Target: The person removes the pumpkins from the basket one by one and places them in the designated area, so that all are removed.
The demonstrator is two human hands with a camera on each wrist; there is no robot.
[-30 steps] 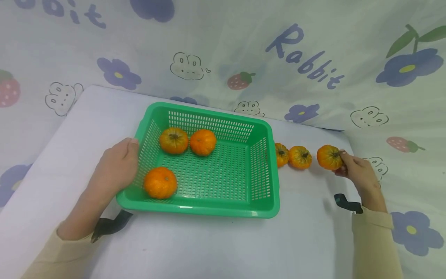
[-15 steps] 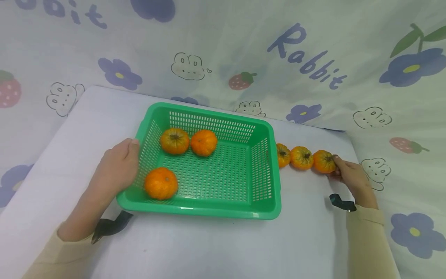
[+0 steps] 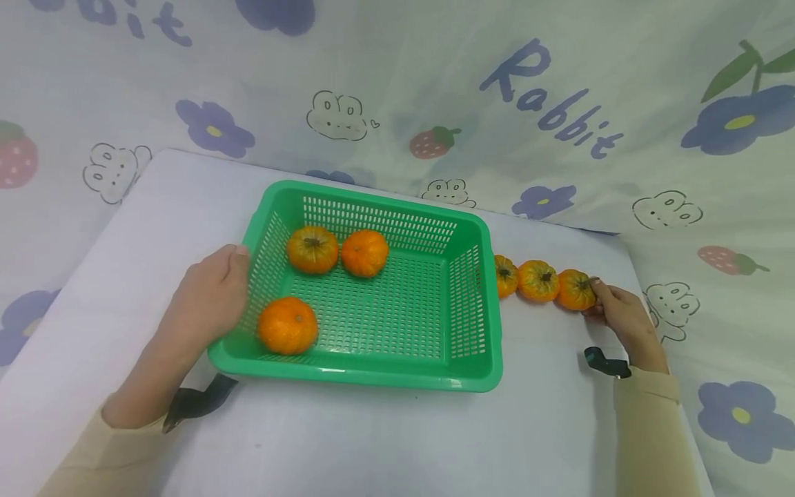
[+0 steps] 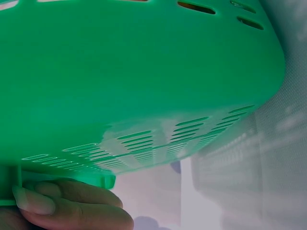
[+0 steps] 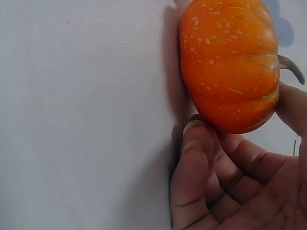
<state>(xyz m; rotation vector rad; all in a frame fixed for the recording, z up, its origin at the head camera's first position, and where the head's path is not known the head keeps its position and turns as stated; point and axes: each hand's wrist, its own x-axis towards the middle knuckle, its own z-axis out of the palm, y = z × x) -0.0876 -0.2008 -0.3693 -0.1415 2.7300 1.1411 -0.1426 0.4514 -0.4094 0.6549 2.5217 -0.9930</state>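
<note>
My left hand (image 3: 208, 297) grips the left rim of a green plastic basket (image 3: 385, 379); in the left wrist view its fingers (image 4: 81, 211) curl under the rim. Inside the basket sit three small orange pumpkins, two at the back left and one at the front left. Out to the right, my right hand (image 3: 624, 317) holds a small pumpkin (image 3: 575, 290) at the end of a row on the table. The right wrist view shows the thumb beside its stem and the fingers at its lower side, close to the white surface.
Two more pumpkins continue the row leftward: a middle one (image 3: 537, 281) and one (image 3: 506, 276) partly hidden by the basket's right wall. A white cloth (image 3: 397, 442) covers the table. Behind it hangs a patterned curtain (image 3: 385, 83) with rabbits and flowers.
The right hand has moved left and slightly down, bringing its pumpkin from apart to right beside the middle one. The left hand and basket stay in place.
</note>
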